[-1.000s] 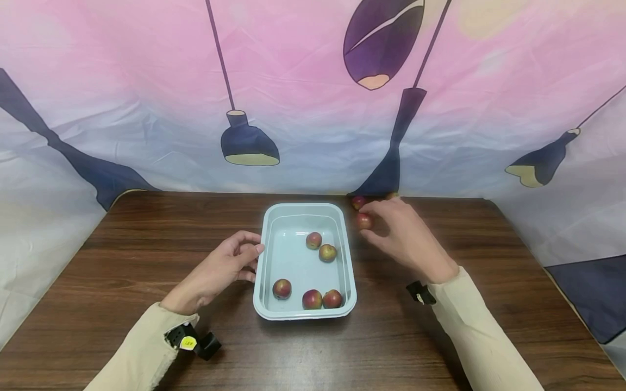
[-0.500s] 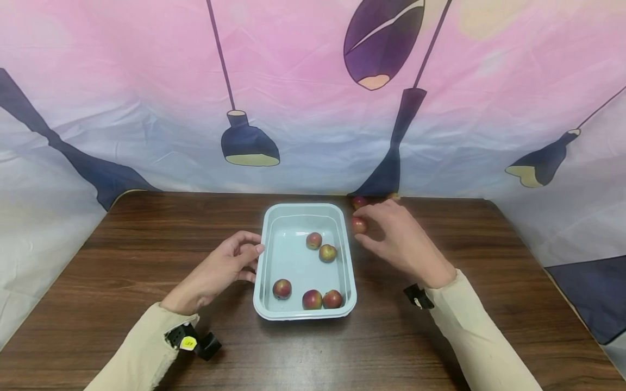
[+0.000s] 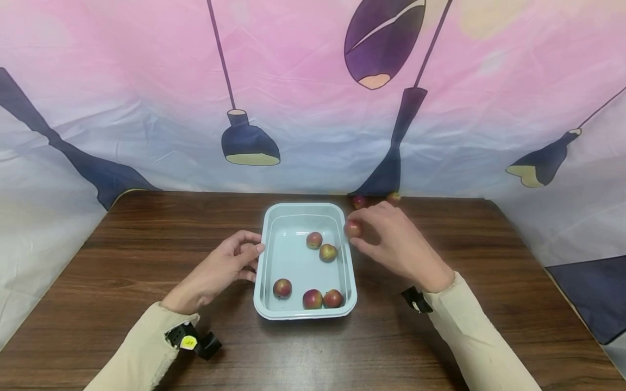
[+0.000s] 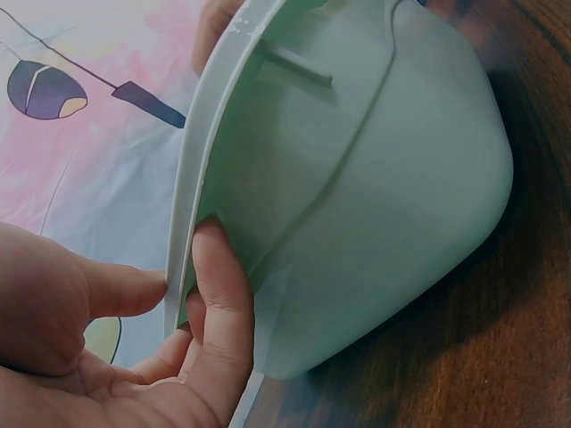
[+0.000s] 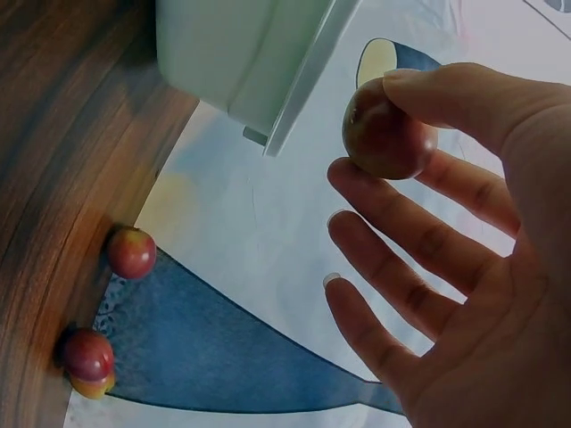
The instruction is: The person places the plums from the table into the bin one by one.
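Note:
A pale blue-green plastic tray [image 3: 288, 260] sits on the table with several small red and yellow-green apples inside, among them a yellowish apple [image 3: 327, 252] and a red one [image 3: 282, 289]. At its left side my left hand [image 3: 233, 259] pinches the rim, thumb on the edge and fingers curled under the lip, as the left wrist view shows. My right hand [image 3: 398, 239] holds a small red apple [image 5: 388, 129] between thumb and index finger, the other fingers spread apart. In the head view this apple overlaps the tray's right rim near the far corner.
More small apples lie at the table's back edge: a red apple [image 3: 359, 202] and another apple [image 3: 393, 198] by the patterned cloth [image 3: 303, 108] that hangs behind. The brown wooden table [image 3: 146, 255] extends to both sides of the tray.
The right hand has moved left with the apple, from beside the tray to its right rim. More of the apples at the back edge now shows. The left hand and tray stay put.

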`<act>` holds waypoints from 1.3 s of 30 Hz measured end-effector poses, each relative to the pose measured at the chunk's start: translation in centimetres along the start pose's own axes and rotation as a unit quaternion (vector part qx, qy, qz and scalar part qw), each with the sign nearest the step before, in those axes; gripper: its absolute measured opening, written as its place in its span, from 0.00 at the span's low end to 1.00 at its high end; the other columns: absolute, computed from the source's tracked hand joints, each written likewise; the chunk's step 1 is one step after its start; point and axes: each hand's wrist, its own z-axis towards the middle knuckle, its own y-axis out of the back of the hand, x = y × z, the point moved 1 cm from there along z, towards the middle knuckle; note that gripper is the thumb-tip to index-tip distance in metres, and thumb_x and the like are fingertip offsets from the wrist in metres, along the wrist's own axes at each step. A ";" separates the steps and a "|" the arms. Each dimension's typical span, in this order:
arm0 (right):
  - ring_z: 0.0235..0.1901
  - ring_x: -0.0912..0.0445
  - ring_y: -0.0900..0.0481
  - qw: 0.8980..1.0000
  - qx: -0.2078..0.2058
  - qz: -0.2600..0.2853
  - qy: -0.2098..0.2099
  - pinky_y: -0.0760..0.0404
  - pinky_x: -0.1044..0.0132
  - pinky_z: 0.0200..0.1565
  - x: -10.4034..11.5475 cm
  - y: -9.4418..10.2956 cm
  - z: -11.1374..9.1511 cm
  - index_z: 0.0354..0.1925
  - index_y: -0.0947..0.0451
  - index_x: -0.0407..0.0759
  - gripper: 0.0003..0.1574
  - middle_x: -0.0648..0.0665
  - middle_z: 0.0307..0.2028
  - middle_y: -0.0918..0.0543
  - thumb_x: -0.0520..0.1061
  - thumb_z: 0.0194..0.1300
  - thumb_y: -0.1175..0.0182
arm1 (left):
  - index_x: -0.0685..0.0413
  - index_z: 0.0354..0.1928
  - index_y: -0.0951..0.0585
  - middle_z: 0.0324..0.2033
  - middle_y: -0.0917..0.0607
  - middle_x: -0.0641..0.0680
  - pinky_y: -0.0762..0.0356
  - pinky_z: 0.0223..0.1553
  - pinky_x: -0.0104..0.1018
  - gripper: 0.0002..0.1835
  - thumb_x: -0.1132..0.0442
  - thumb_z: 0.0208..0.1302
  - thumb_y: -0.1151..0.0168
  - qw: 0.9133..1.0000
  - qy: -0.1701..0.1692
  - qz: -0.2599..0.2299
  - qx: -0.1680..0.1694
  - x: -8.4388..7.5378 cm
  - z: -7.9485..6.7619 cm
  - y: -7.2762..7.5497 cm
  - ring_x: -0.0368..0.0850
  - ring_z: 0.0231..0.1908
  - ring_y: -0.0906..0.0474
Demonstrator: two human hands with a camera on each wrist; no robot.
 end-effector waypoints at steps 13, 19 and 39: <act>0.45 0.57 0.26 0.999 0.011 -0.007 0.030 0.23 0.60 0.52 0.9 -0.8 0.2 0.50 0.17 0.53 0.18 0.58 0.40 0.17 0.47 0.61 0.26 | 0.64 0.68 0.37 0.50 0.21 0.65 0.12 0.42 0.36 0.24 0.56 0.80 0.48 1.000 0.001 0.002 0.000 0.0 0.0 0.1 0.47 0.41 0.18; 0.47 0.57 0.25 0.999 0.015 -0.016 0.042 0.21 0.60 0.52 1.0 -1.1 0.2 0.50 0.17 0.53 0.18 0.58 0.41 0.16 0.48 0.62 0.27 | 0.64 0.68 0.37 0.50 0.21 0.64 0.12 0.42 0.36 0.24 0.56 0.80 0.48 1.000 0.002 -0.002 0.000 0.0 0.0 0.1 0.47 0.42 0.18; 0.50 0.54 0.23 1.000 0.016 -0.009 0.023 0.22 0.55 0.57 0.2 -1.0 0.2 0.57 0.18 0.47 0.25 0.50 0.50 0.13 0.48 0.62 0.27 | 0.64 0.68 0.37 0.50 0.21 0.64 0.12 0.42 0.36 0.25 0.56 0.80 0.49 1.000 -0.001 -0.006 0.003 -0.3 -0.1 0.0 0.45 0.41 0.17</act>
